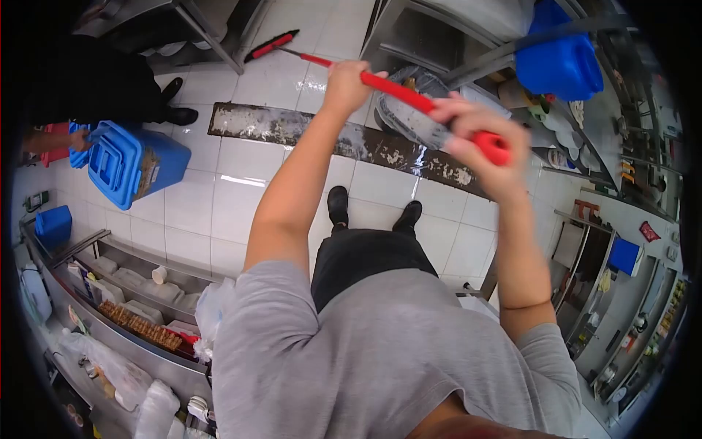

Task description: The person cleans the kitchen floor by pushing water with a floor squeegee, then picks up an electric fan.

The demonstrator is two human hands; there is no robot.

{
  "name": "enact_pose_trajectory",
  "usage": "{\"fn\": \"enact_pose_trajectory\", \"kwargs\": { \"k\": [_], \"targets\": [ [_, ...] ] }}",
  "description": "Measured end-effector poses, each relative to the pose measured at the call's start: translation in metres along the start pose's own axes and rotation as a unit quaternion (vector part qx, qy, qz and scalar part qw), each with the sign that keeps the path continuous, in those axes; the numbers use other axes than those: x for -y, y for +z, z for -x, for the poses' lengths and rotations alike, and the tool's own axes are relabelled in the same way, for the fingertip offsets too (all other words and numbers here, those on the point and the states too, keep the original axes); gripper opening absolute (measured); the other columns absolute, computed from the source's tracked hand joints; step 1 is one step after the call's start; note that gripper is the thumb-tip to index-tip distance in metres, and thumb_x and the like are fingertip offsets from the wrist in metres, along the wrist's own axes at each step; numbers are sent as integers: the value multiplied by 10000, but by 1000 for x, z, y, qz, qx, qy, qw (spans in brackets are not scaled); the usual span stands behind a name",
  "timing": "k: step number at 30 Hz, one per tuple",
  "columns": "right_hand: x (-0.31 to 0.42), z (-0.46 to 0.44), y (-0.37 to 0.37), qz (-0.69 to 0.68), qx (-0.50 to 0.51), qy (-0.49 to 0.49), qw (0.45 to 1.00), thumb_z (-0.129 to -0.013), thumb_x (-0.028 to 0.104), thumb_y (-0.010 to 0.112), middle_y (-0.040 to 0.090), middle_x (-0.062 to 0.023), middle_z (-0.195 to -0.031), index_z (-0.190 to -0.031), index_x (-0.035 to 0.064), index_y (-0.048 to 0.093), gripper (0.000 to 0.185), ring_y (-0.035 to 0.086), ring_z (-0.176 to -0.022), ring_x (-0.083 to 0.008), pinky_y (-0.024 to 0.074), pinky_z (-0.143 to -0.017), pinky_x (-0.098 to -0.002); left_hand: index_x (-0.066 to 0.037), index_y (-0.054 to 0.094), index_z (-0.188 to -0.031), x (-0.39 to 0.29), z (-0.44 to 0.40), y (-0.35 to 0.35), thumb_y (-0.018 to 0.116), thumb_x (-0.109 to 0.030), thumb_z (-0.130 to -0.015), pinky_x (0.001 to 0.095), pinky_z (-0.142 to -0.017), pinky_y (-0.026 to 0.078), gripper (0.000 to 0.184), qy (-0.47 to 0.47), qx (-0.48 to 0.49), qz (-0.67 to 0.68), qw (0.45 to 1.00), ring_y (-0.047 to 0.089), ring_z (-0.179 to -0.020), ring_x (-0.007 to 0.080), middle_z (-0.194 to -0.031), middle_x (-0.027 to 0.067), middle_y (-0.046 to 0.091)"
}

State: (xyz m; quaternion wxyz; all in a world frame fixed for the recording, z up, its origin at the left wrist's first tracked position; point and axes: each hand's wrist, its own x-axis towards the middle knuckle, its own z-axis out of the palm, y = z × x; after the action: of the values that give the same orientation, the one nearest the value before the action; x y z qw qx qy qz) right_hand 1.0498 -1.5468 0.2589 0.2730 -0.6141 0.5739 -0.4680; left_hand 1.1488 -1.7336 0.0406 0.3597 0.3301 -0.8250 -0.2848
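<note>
Broom (401, 92): smooth red tubular handle; narrow, dark-bristled head on glossy white tiles (245, 157), beside a steel leg (208, 38).
Left hand (346, 86): fingers curled round the handle.
Right hand (482, 132): blurred; fingers apparently wrapped near its rounded end.
Floor strip (256, 123): dark, patchy.

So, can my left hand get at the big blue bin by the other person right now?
Probably not as things stand: your left hand is closed around the red handle, and the blue bin stands off to your left, seemingly out of reach without stepping over.
</note>
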Motion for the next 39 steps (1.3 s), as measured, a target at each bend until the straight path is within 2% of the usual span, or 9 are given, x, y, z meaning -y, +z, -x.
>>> {"fn": "enact_pose_trajectory", "kwargs": {
  "k": [2,4,12,19,28,31,34,37,39],
  "targets": [
    [48,5,-25,-52,5,-57,997,-675,117,707,652,-136,-812,-659,26,561,173,630,-882,-273,428,-935,-485,-23,512,-573,-61,9,-26,716,-335,-748,407,-574,412,412,6,24,50,998,538,-630,358,-579,156,515],
    [81,17,-47,-107,20,-133,985,-782,211,611,607,-113,-732,-746,43,529,190,604,-748,-255,469,-857,-514,-22,483,-554,-113,28,-35,718,-317,-748,409,-535,398,424,39,8,137,990,520,-593,353,-566,160,496],
    [175,76,-106,-250,33,-176,952,-871,346,578,536,-23,-652,-787,98,515,269,520,-633,-164,461,-663,-358,-97,512,-533,-224,54,-53,702,-169,-662,368,-479,405,241,156,-60,213,963,521,-498,275,-518,77,501],
    [162,61,-45,-92,-135,-151,975,-852,360,593,469,38,-597,-795,125,554,245,431,-504,-85,372,-478,-235,-107,636,-662,-198,61,-49,686,-132,-558,377,-555,470,118,45,52,209,975,591,-600,299,-625,88,607],
    [280,23,-77,-334,237,-246,879,-832,208,657,501,10,-573,-697,84,456,273,442,-388,-123,464,-418,-282,-112,534,-626,-264,142,-171,753,-231,-590,373,-531,441,251,117,-68,272,953,579,-564,260,-569,34,541],
    [261,-18,-4,-595,237,-397,657,-810,189,685,499,11,-566,-666,84,434,307,466,-394,-127,518,-448,-293,-94,479,-614,-230,176,-208,742,-240,-622,380,-497,422,301,27,-99,200,974,563,-540,264,-559,48,525],
    [266,-36,47,-546,399,-326,660,-826,182,664,495,8,-569,-675,82,438,289,472,-410,-124,501,-439,-290,-71,518,-603,-202,228,-241,707,-160,-695,379,-484,434,228,-96,-128,96,982,556,-521,277,-551,72,527],
    [241,-69,97,-455,546,-316,629,-763,279,708,545,7,-655,-724,103,524,258,502,-515,-115,426,-479,-241,-84,616,-655,-148,281,-263,690,-92,-704,351,-529,473,89,-110,-288,7,951,582,-557,276,-612,84,583],
    [217,-48,169,-431,536,-235,687,-744,160,679,518,-27,-658,-681,98,489,210,468,-538,-166,410,-530,-311,-54,543,-615,-97,323,-281,685,-110,-718,393,-525,420,184,-239,-323,-63,914,532,-563,320,-601,128,526]
  ]
}}
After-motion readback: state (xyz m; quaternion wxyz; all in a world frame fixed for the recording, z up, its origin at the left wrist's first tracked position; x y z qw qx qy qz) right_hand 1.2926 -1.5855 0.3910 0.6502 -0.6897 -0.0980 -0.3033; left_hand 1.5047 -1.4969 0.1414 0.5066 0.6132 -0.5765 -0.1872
